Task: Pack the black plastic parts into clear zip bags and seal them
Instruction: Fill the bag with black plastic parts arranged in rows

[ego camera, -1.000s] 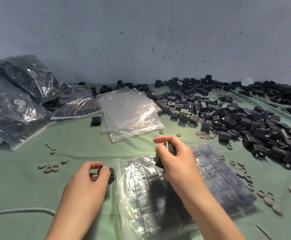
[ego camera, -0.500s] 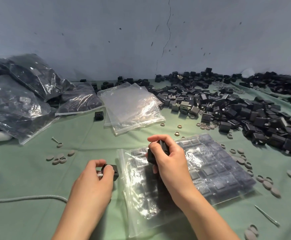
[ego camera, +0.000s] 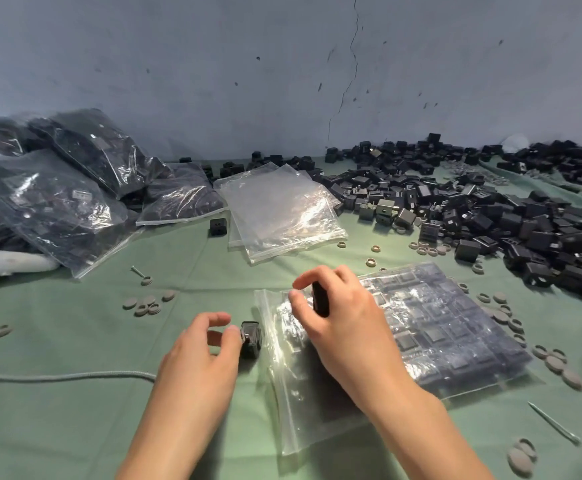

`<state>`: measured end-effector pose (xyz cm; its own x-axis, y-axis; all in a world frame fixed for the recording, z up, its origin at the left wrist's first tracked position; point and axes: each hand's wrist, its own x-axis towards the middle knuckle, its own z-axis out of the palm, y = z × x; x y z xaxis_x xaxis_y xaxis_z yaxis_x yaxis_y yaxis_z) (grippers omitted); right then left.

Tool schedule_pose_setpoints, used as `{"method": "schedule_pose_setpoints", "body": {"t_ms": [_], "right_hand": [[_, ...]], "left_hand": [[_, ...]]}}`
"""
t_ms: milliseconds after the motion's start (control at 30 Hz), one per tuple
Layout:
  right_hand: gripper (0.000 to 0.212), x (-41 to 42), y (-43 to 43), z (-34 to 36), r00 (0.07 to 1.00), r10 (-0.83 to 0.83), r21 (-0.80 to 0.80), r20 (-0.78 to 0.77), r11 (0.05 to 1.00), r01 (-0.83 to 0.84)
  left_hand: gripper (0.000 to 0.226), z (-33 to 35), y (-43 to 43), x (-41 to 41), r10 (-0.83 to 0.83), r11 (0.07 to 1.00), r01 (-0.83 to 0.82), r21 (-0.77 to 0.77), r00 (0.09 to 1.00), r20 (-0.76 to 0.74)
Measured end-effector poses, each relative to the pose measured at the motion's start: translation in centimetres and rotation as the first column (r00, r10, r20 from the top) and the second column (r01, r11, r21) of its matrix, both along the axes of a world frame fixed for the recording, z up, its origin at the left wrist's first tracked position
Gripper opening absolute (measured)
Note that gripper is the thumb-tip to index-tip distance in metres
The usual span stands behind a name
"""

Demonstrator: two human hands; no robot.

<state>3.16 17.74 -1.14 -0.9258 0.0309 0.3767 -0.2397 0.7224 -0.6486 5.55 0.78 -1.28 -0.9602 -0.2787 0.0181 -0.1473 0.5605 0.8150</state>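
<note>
The left hand point(ego camera: 199, 355) has relaxed: its fingers are loose and only touch a small black plastic cube part point(ego camera: 250, 339) on the cloth beside the clear zip bag point(ego camera: 438, 334). The right hand point(ego camera: 345, 317) pinches a second black part point(ego camera: 320, 299) over the bag. The bag is part-filled and apparently unsealed. The filled bags point(ego camera: 57, 202) are done; the loose pile of black parts point(ego camera: 490, 220) remains.

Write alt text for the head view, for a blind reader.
A right hand pinches a black part over a clear zip bag of parts on green cloth; the left hand touches a second part beside it. Loose parts are heaped at right.
</note>
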Motion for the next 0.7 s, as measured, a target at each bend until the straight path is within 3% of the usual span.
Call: {"method": "schedule_pose_setpoints", "body": {"t_ms": [167, 400, 700], "right_hand": [[0.027, 1.0, -1.7, 0.4, 0.992, 0.04, 0.213, 0.118, 0.975, -0.064], [0.043, 1.2, -1.8, 1.7, 0.966, -0.038, 0.424, 0.257, 0.902, -0.077], [0.047, 2.0, -2.9, 2.3, 0.947, -0.027, 0.487, 0.321, 0.862, -0.141]], "left_hand": [[0.017, 0.2, 0.2, -0.2, -0.063, 0.994, 0.063, -0.085, 0.998, 0.006], [0.018, -0.2, 0.6, -1.0, -0.176, 0.965, 0.189, -0.181, 0.981, 0.083], [0.015, 0.1, 0.2, -1.7, -0.019, 0.995, 0.023, -0.099, 0.999, 0.034]]}}
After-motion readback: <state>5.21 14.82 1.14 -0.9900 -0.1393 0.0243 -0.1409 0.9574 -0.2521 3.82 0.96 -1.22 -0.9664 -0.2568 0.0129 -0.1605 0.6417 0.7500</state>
